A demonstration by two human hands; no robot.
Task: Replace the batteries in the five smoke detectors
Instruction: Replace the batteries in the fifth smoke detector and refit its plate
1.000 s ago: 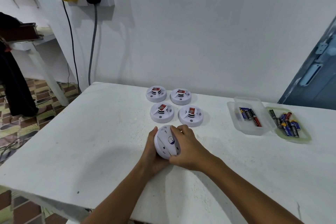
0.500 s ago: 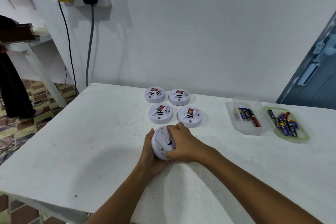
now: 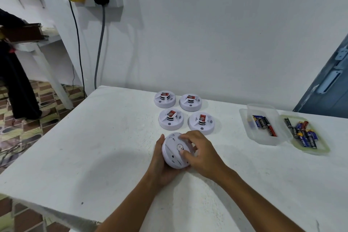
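Since a moment ago, her right hand [image 3: 202,153] has loosened on the smoke detector [image 3: 176,151], its fingers now spread over the back with the thumb pressing near the centre. Left of it, the left hand [image 3: 160,162] cups the detector's rim, tilted above the desk [image 3: 94,147]. She seems to be opening the first unit; next comes freeing the back cover. Beyond her fingers sit four detectors [image 3: 183,112]; off right, battery trays [image 3: 263,126].

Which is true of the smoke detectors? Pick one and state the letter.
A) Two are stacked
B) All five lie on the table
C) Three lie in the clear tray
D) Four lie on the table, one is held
D: four detectors lie in a square on the table, and the fifth detector is held between the left hand and right hand.
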